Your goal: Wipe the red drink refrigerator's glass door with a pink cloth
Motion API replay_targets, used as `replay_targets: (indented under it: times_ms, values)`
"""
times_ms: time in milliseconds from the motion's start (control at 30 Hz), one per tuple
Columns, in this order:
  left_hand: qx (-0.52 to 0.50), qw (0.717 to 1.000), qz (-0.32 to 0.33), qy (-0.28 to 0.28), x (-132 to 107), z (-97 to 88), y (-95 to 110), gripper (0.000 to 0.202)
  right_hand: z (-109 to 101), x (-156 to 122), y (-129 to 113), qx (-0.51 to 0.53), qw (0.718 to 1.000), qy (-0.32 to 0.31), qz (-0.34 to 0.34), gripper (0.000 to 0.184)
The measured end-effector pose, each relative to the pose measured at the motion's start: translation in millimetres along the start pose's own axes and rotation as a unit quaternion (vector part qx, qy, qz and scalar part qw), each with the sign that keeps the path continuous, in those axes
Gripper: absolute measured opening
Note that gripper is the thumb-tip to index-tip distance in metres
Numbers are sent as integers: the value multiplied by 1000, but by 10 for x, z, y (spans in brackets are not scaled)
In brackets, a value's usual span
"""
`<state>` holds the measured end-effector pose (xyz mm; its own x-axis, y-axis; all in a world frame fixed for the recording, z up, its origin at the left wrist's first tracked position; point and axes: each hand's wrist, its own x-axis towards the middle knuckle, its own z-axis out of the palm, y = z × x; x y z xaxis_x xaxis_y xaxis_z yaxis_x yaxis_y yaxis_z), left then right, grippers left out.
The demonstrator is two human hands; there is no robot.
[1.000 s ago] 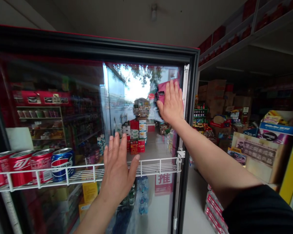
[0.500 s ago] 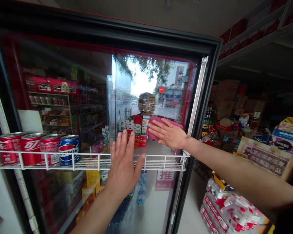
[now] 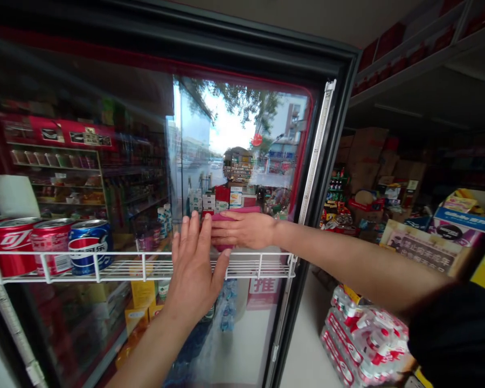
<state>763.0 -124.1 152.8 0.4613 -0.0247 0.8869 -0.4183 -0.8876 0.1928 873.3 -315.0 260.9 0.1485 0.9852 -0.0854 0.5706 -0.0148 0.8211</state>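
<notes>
My right hand presses a folded pink cloth against the inner side of the glass door, just above the wire rack. Its fingers lie stretched to the left over the cloth, which shows along their upper and lower edges. In front of the white wire rack is my left hand, open and upright, fingers extended and thumb out to the right. Its fingertips are close to those of my right hand; whether it touches the rack or glass I cannot tell.
Several red drink cans and a blue Pepsi can stand at the rack's left. The black door frame rises on the right. Beyond it are shrink-wrapped bottles and a cardboard sign. Shop shelves and the street reflect in the glass.
My right hand has slid left with the cloth and now lies beside my left hand's fingers. The cans and door frame sit further left in view. My left hand stays open in much the same pose.
</notes>
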Motion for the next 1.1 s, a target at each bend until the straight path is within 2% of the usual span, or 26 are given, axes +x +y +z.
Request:
replay_targets:
  times_ms: [67,167,233,333,433,533,633,700,733,767,800,867,933,1000,1100]
  values:
    - [-4,1000,1,-6,-7,3,42,82,63,-203,14,17,1000,1,-1,62]
    - [-4,1000,-2,-13,-40,-14,68,82,175,-558,29,56,998,36,5,70]
    - [-2,1000,-4,-15,-64,-30,57,82,220,-775,31,85,995,38,31,77]
    - [-2,1000,-3,-10,-88,-54,2,82,185,-998,45,105,989,20,100,81]
    - [-2,1000,-3,-6,-82,-86,-80,82,32,-1038,129,70,969,64,227,79]
    - [1,1000,-3,5,-45,-144,-163,82,-157,-861,288,8,912,138,386,78]
    - [3,1000,2,18,15,-228,-233,83,-271,-496,412,-28,824,224,519,75]
    - [5,1000,9,18,65,-281,-281,84,-270,-204,400,-29,767,272,580,76]
    - [7,1000,13,18,91,-303,-307,83,-248,-61,359,-22,758,282,587,77]
    - [10,1000,17,16,117,-321,-334,83,-214,70,298,-10,769,281,574,78]
    - [13,1000,19,16,143,-335,-363,83,-173,185,222,4,797,268,542,78]
    - [18,1000,18,16,186,-347,-421,83,-83,347,54,30,869,223,441,77]
    - [20,999,20,16,216,-338,-477,83,-3,411,-84,37,918,185,348,75]
    - [23,999,27,12,233,-309,-534,82,49,385,-153,30,940,173,294,73]
    - [32,998,44,10,263,-256,-630,81,69,219,-138,14,951,189,243,71]
